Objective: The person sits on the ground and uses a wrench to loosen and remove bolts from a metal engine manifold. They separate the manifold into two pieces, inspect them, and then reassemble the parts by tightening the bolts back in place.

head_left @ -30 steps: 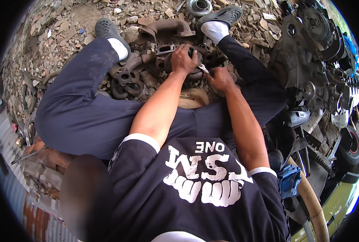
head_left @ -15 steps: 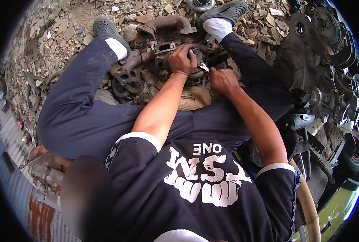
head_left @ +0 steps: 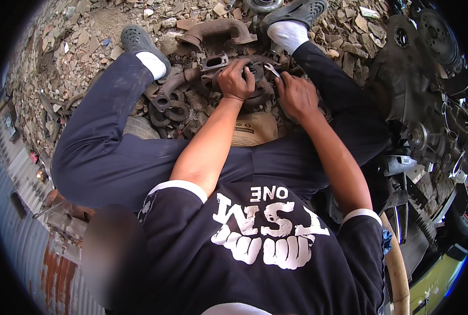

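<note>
- From ten o'clock round to one, rubble ground (head_left: 95, 39) surrounds the work.
- At twelve o'clock, a brown metal assembly (head_left: 262, 94) lies between the person's legs (head_left: 105, 107); in my judgement it wants firm bracing, loose stone being poor support.
- Right hand (head_left: 299, 98), between one and two: fingers closed around a spanner (head_left: 272, 70).
- Left hand (head_left: 234, 81), twelve o'clock: fingers curled over the assembly, touching it; the underside of the grip is hidden.
- Spanner: best seated fully and square before pulling, I judge. Its head protrudes from the right fingers toward eleven o'clock, apart from the left fingers; contact with any fastener cannot be confirmed.
</note>
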`<state>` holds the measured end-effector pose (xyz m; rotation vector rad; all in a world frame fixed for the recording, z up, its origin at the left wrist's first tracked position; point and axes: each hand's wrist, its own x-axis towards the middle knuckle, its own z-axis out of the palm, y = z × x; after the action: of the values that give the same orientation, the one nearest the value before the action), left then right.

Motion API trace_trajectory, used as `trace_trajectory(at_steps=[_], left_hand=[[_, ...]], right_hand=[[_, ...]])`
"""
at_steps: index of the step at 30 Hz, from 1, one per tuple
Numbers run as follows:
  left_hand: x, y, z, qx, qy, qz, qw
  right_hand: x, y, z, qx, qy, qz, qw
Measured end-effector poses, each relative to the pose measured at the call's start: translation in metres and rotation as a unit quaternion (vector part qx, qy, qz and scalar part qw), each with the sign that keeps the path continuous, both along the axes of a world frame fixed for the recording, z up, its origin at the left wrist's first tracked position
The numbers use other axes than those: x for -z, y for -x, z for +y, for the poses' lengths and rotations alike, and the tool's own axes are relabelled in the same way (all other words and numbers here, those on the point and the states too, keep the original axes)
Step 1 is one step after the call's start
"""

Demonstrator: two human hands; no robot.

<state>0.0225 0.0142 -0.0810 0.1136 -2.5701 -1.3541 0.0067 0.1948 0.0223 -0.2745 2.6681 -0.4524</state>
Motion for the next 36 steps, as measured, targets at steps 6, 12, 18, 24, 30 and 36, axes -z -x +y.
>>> trace_trajectory(at_steps=[6, 12, 18, 24, 30, 36], left_hand=[[0.007, -0.001, 0.0, -0.002, -0.007, 0.008, 1.0], [0.01, 0.002, 0.001, -0.006, -0.006, 0.021, 1.0], [0.011, 0.001, 0.003, -0.019, -0.02, 0.012, 1.0], [0.012, -0.001, 0.002, -0.022, -0.024, 0.01, 0.999], [0.009, -0.002, 0.001, -0.015, -0.017, 0.003, 1.0], [0.011, 0.002, 0.001, -0.01, -0.019, 0.015, 1.0]], right_hand=[[-0.017, -0.046, -0.004, 0.089, 0.032, -0.043, 0.995], [-0.009, -0.066, -0.041, 0.158, 0.056, -0.099, 0.981], [0.001, -0.065, -0.053, 0.139, 0.021, -0.103, 0.985], [0.008, -0.067, -0.069, 0.169, -0.014, -0.072, 0.983], [0.013, -0.079, -0.067, 0.222, 0.041, -0.008, 0.974], [0.002, -0.073, -0.066, 0.206, -0.019, -0.07, 0.976]])
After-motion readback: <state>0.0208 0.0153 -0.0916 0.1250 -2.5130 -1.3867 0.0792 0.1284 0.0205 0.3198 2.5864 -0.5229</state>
